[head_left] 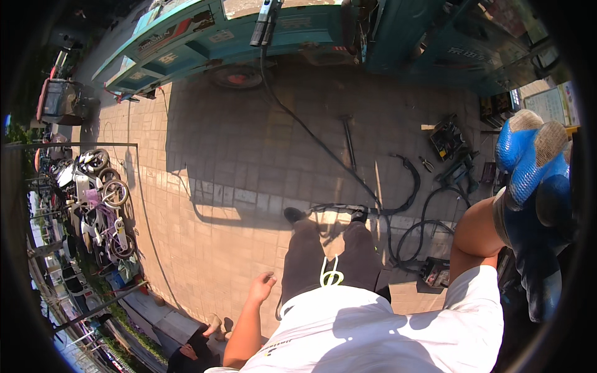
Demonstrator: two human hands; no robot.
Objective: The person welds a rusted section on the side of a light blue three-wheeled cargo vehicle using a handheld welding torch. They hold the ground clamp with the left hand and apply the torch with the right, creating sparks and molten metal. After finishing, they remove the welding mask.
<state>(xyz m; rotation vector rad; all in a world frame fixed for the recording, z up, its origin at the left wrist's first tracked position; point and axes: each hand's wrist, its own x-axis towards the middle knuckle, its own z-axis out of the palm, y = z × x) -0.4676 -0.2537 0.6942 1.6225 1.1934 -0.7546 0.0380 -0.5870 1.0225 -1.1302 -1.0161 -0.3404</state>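
Note:
My left hand [263,287] is bare and hangs low beside my dark trousers [305,261]. Its fingers are loosely bent, with nothing visible in them. My right hand [532,165] is raised close to the camera at the far right, in a blue-coated work glove with grey-brown fingertips. The gloved fingers are folded, and a dark blue, cloth-like part [542,273] hangs below them. Whether that is part of the glove or something held cannot be made out. My shoes stand on the paving beside a black cable [311,140].
A green truck bed [217,46] spans the far side, with a grey-and-black cabled tool [265,28] at its edge. A long-handled hammer [349,143], pliers [426,164], and a black box of tools [449,138] lie on the paving [249,149]. Parked bicycles [115,193] stand left; a person [193,354] is lower left.

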